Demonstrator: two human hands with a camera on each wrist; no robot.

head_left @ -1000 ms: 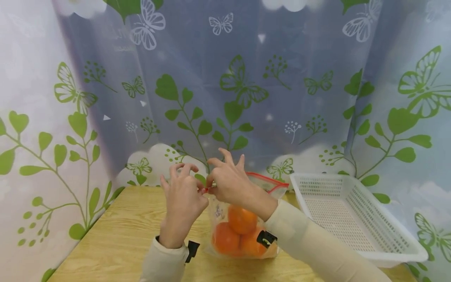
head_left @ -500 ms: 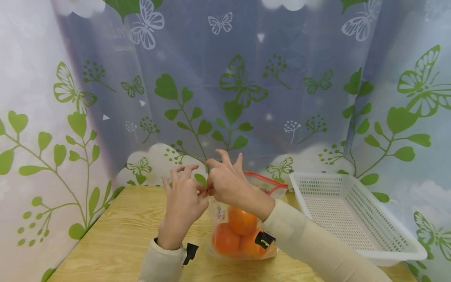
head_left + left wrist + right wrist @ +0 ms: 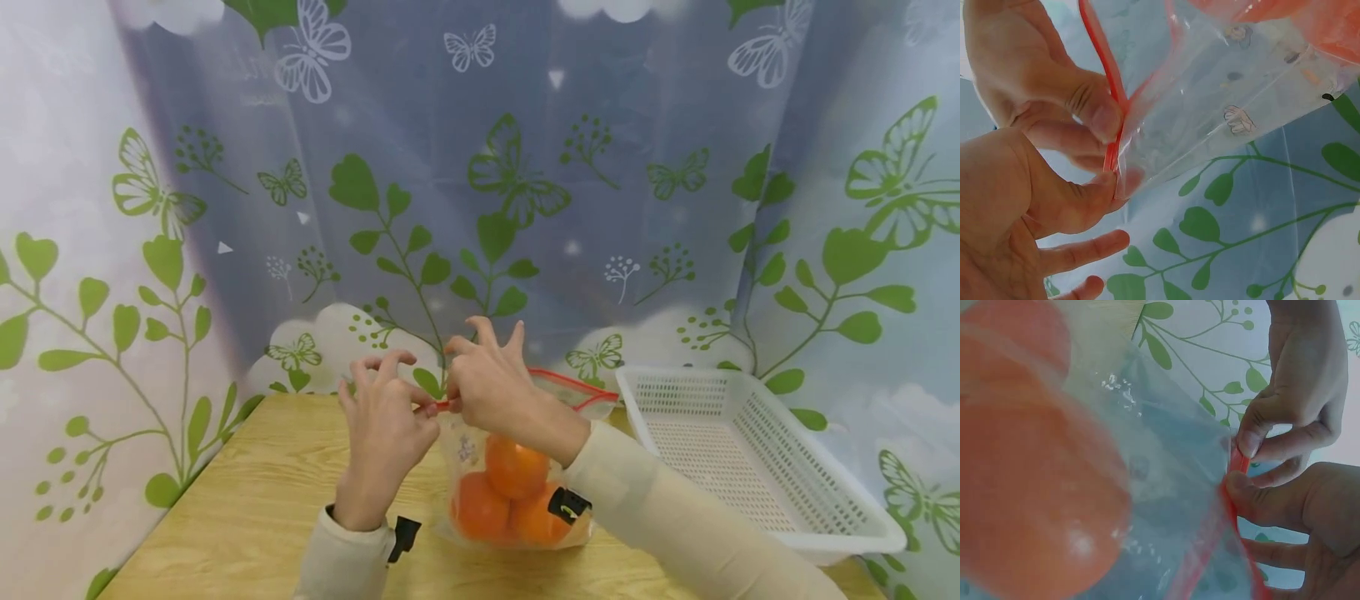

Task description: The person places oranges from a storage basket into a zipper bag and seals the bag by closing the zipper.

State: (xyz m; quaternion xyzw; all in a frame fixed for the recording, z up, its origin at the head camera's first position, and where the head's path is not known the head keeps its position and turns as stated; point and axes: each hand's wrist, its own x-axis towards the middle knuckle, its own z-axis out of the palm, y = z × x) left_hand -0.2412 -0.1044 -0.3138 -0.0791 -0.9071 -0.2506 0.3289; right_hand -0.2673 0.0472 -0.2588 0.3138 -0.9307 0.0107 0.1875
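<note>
A clear zip-lock bag [image 3: 467, 450] with a red zip strip [image 3: 573, 383] stands on the table, holding three oranges [image 3: 517, 468]. My left hand [image 3: 387, 437] pinches the strip's end at the bag's left top corner between thumb and index finger, its other fingers spread. Just right of it, my right hand [image 3: 495, 387] pinches the same strip, other fingers raised. In the left wrist view, the right thumb [image 3: 1105, 119] presses along the red strip. The two sides of the mouth stand apart farther right. The right forearm hides part of the bag in the head view.
A white perforated plastic basket [image 3: 847, 500] stands on the right of the wooden table [image 3: 247, 500]. A curtain [image 3: 637, 275] with leaves and butterflies hangs behind and at both sides. A black wrist mount [image 3: 570, 505] overlaps an orange in the head view.
The fingertips, close together half a second ago, are now slightly apart, with a short piece of red strip showing between them. The left hand has shifted slightly left; the bag stays in place.
</note>
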